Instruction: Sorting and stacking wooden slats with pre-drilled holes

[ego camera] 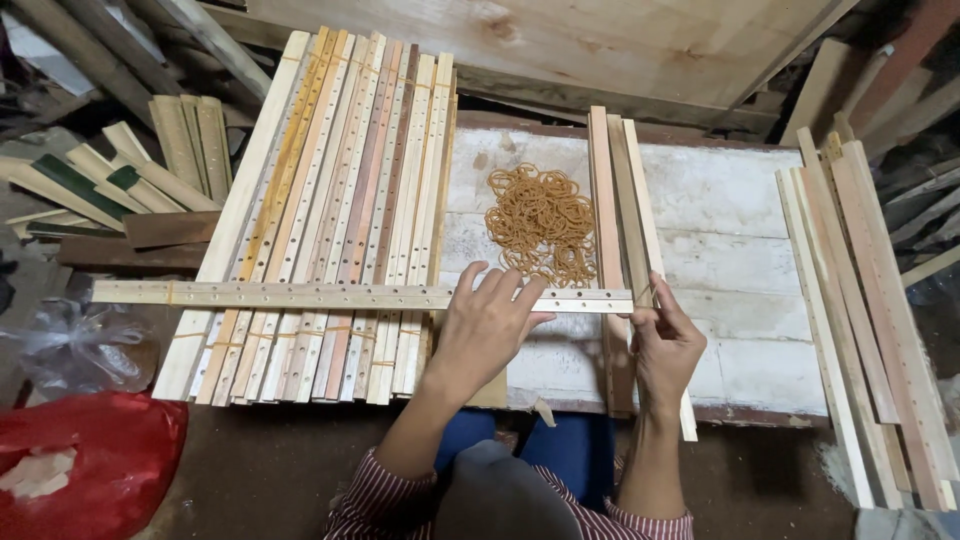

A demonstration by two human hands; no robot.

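Observation:
A long, thin bundle of pale wooden slats with drilled holes (pixel 300 295) lies crosswise over the work surface. My left hand (pixel 485 325) grips it near the middle, fingers spread over its top. My right hand (pixel 662 345) pinches the bundle's right end; whether a rubber band is in those fingers is too small to tell. Just behind the hands lies a heap of tan rubber bands (pixel 540 220) on the white board (pixel 730 250).
A stack of banded slat bundles (pixel 330 200) lies on the left under the held bundle. Three loose slats (pixel 625 190) run lengthwise beside the rubber bands, and more slats (pixel 860 300) lie on the right. At the lower left is a red bag (pixel 80 460).

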